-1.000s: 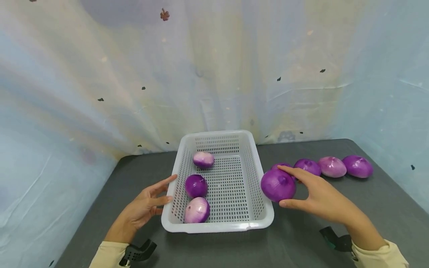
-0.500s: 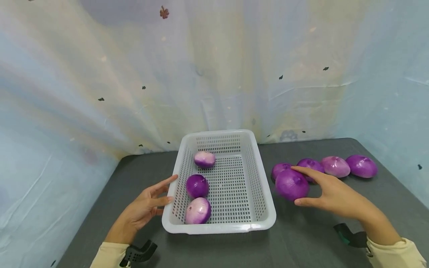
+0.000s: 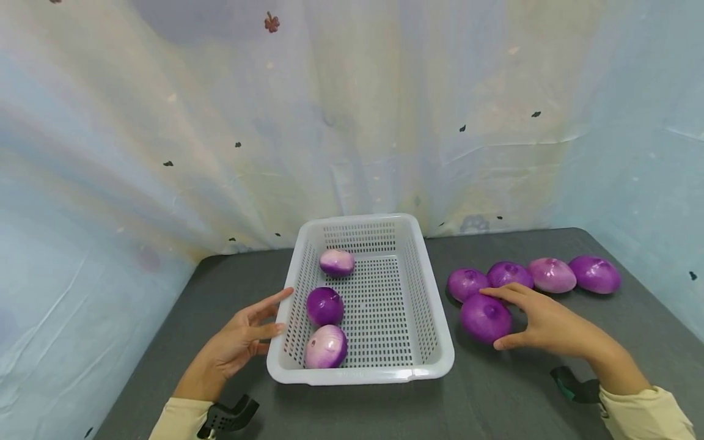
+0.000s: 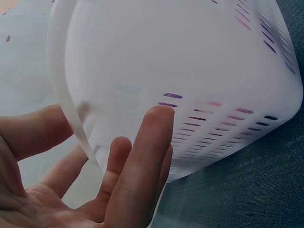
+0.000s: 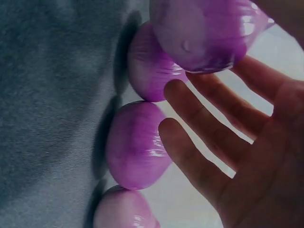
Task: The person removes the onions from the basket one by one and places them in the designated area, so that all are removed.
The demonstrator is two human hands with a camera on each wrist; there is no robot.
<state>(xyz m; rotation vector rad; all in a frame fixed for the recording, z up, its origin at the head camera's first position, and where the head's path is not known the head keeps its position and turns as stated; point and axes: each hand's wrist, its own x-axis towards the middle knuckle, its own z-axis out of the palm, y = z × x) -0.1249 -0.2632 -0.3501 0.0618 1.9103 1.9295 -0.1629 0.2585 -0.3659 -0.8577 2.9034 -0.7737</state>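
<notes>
Pinching an onion (image 3: 486,319) in the right hand (image 3: 544,319), right of the basket (image 3: 360,374), near four other onions (image 3: 510,274); touching the basket's left rim with the left hand (image 3: 236,339), fingers apart.

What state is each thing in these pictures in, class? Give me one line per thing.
Basket: upright, partly filled.
Basket onions: three, look uncut, inside along its left side.
Row onions: four, look uncut, lined up on the table.
Held onion: looks uncut; contact with the table unclear.
Left grip: holding the basket's left rim.
Right grip: holding an onion between thumb and fingers.
Backdrop: hanging, creased.
</notes>
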